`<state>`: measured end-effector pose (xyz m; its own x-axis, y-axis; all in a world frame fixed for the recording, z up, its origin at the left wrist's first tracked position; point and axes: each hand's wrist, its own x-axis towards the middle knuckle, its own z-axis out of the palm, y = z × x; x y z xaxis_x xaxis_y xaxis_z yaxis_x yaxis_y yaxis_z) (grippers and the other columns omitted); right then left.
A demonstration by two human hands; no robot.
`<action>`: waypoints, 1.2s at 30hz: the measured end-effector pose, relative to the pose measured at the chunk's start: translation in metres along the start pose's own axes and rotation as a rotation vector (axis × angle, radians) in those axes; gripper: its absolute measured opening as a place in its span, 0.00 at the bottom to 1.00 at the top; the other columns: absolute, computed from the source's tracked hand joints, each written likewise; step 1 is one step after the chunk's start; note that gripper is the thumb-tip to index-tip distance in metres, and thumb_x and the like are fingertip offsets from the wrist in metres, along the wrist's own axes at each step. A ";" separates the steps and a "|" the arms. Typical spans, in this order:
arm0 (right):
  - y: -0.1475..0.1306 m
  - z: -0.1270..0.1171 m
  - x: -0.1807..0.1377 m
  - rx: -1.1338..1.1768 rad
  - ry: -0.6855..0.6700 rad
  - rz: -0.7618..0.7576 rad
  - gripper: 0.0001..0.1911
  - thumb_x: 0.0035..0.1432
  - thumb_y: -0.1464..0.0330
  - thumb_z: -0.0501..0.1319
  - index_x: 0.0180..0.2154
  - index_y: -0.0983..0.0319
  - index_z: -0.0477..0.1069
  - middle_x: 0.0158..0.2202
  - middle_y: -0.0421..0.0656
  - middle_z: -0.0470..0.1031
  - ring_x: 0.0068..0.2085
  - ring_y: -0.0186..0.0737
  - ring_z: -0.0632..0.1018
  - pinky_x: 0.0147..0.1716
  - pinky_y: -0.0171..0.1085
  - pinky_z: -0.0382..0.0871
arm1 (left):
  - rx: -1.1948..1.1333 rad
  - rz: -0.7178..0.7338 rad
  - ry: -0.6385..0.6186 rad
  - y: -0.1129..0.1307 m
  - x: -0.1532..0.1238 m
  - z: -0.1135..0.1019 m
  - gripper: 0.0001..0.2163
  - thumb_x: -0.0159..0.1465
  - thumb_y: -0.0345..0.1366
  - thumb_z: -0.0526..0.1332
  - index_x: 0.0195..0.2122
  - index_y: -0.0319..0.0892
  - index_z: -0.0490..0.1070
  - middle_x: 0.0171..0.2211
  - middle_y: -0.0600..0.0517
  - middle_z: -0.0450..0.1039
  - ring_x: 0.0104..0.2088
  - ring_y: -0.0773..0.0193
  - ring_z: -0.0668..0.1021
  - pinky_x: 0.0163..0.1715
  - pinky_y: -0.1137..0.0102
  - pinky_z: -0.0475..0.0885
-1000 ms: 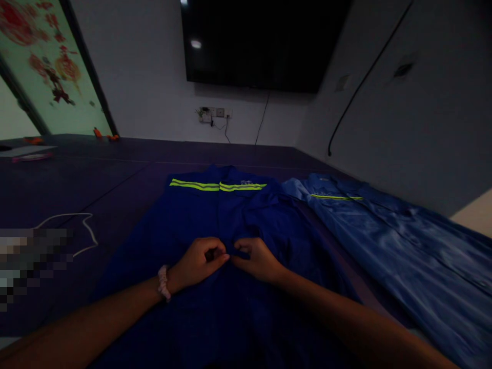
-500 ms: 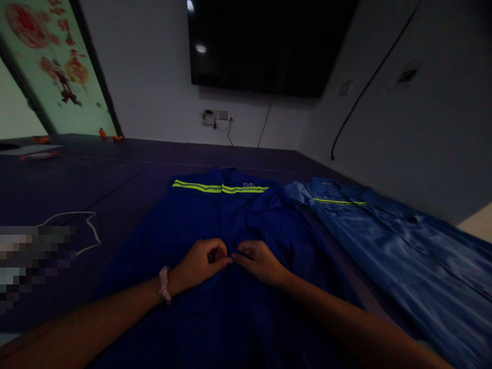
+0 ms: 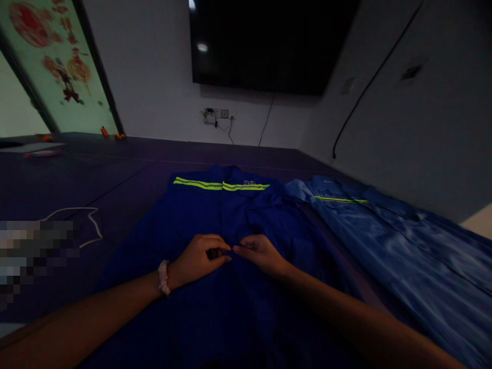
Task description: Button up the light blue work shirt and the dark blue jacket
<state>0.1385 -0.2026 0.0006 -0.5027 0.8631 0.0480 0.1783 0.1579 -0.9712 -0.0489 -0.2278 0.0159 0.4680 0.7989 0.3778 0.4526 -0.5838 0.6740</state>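
A dark blue work jacket (image 3: 215, 215) with yellow-green reflective stripes lies flat on the dark table (image 3: 77, 184), its collar pointing away from me. My left hand (image 3: 198, 259) and my right hand (image 3: 258, 253) meet at the middle of its front. Both hands are closed in a pinch on the jacket's front edge, fingertips almost touching. A pale scrunchie sits on my left wrist. What lies between the fingertips is too dark to make out.
A lighter blue jacket (image 3: 388, 241) lies spread out to the right, close to the wall. A white cord (image 3: 82, 220) loops on the table at left. A black screen (image 3: 269, 46) hangs on the far wall above a socket (image 3: 215, 114).
Both hands have stayed pinched at the jacket's front, shifting only slightly upward in the view as my head moved a little.
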 end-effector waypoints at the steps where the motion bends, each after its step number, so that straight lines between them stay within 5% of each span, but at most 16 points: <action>1: 0.000 0.000 0.000 0.000 0.004 0.003 0.25 0.45 0.50 0.59 0.16 0.63 0.57 0.14 0.33 0.50 0.17 0.24 0.53 0.16 0.30 0.42 | 0.009 0.010 0.001 0.000 0.000 0.000 0.06 0.55 0.34 0.61 0.33 0.39 0.74 0.29 0.51 0.73 0.27 0.71 0.72 0.27 0.77 0.67; 16: -0.006 -0.005 0.001 0.295 0.012 0.200 0.24 0.43 0.51 0.61 0.16 0.64 0.59 0.13 0.33 0.57 0.15 0.25 0.57 0.16 0.29 0.48 | -0.050 -0.048 0.048 0.002 -0.001 0.000 0.07 0.54 0.36 0.61 0.32 0.38 0.72 0.27 0.52 0.73 0.25 0.71 0.72 0.26 0.77 0.68; 26: -0.007 -0.004 -0.002 0.203 -0.013 0.096 0.18 0.37 0.59 0.67 0.19 0.64 0.61 0.15 0.33 0.60 0.17 0.25 0.60 0.18 0.28 0.51 | -0.020 -0.031 0.044 0.003 -0.001 0.000 0.06 0.55 0.35 0.59 0.31 0.38 0.72 0.26 0.52 0.71 0.24 0.72 0.71 0.25 0.78 0.66; 36: 0.000 0.000 -0.003 0.027 -0.009 0.002 0.14 0.43 0.62 0.63 0.20 0.64 0.61 0.15 0.33 0.59 0.18 0.25 0.60 0.16 0.28 0.49 | -0.005 0.109 0.003 0.003 -0.003 -0.001 0.05 0.56 0.32 0.58 0.31 0.39 0.73 0.31 0.50 0.71 0.25 0.73 0.70 0.25 0.77 0.66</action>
<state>0.1397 -0.2054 0.0006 -0.5100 0.8591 0.0437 0.1563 0.1425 -0.9774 -0.0491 -0.2320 0.0175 0.5118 0.7313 0.4509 0.3956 -0.6665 0.6319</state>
